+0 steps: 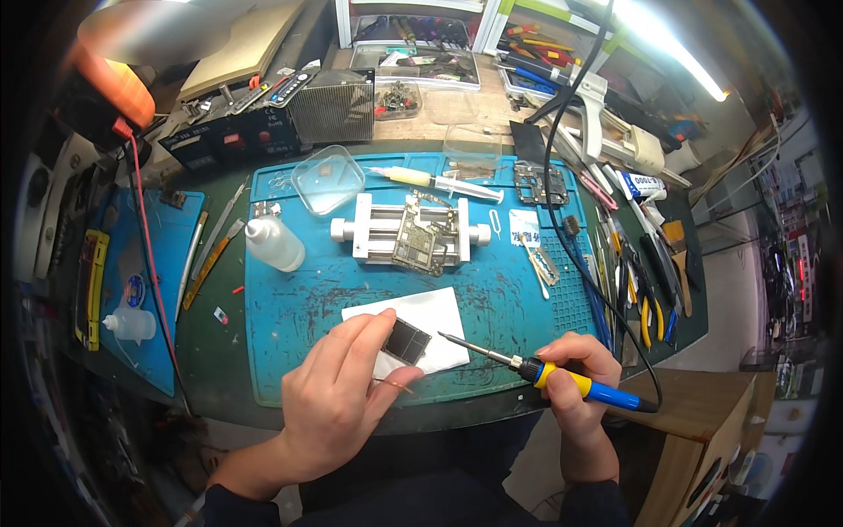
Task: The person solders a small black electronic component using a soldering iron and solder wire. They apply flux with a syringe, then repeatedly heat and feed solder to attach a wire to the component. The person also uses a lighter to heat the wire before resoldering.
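My left hand (338,386) holds a small dark circuit board (406,340) over a folded white tissue (445,309), along with a thin copper-coloured strip (402,386). My right hand (571,395) grips a yellow and blue soldering iron (615,395). Its metal tip is just right of the small board; whether they touch I cannot tell. Behind the tissue, a metal clamp fixture (363,220) carries a larger circuit board (416,246). A white dropper bottle (275,241) stands to its left on the blue silicone mat (307,290).
A clear dish (326,178) and a syringe (447,183) lie at the back of the mat. Knives and a small bottle (127,323) sit left. Pliers (652,316), tweezers and other tools crowd the right. The iron's black cable (555,193) hangs over the right side. A wooden box (667,391) stands right below.
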A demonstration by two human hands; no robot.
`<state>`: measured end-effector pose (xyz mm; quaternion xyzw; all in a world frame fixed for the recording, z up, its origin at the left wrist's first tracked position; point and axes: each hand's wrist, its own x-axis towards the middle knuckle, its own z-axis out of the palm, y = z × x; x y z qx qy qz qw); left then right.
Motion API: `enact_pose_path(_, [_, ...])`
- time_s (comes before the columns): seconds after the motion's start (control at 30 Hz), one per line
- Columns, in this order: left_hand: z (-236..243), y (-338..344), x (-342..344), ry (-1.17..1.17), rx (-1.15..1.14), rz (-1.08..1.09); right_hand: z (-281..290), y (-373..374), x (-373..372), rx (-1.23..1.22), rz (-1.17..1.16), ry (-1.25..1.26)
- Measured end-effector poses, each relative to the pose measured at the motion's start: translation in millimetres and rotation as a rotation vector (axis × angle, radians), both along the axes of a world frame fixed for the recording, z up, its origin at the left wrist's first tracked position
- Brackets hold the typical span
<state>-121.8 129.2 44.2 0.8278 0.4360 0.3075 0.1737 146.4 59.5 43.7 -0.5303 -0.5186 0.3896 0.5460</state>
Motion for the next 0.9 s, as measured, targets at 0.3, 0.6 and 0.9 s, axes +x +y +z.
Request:
enact_pose_path(0.3, [-0.1, -1.1, -4.0, -0.064, -0.001, 0.001, 4.4, -1.4, -1.4, -0.007, 0.002, -0.082])
enact_pose_path(0.6, [-1.8, -1.2, -2.4, -0.089, -0.010, 0.037, 4.2, 1.6, -0.1, 0.042, 0.053, -0.189])
enact_pose_path(0.9, [-1.2, 0.2, -4.2, -0.103, -0.021, 0.001, 5.5, 0.8, -1.9, 0.041, 0.046, -0.209])
